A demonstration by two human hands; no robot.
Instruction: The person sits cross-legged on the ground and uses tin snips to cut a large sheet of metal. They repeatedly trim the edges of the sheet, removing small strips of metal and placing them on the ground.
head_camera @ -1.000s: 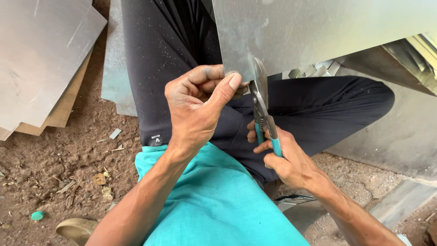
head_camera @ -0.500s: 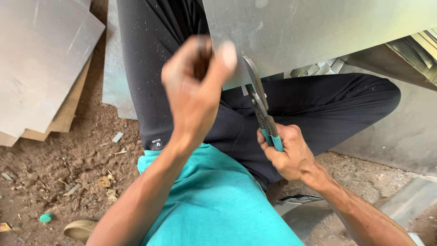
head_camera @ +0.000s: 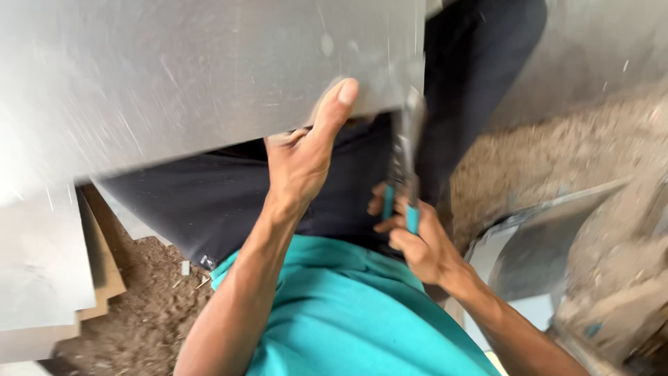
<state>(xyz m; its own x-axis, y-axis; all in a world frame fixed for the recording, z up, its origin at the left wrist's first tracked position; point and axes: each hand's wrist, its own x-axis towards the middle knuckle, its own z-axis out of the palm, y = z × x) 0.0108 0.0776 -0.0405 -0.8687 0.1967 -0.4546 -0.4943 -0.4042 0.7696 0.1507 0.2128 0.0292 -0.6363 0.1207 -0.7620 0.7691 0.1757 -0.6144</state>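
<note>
The metal sheet (head_camera: 209,76) now fills the far left, swung closer. The left hand (head_camera: 306,153) pinches its near edge, thumb on top; the right hand (head_camera: 417,244) fingers clamp teal-handled snips (head_camera: 403,174). Thin, stiff, sharp-edged: grip beside the cut.

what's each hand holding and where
Left hand grips the metal sheet at its lower edge, thumb on its face. Right hand holds the snips by their teal handles.
</note>
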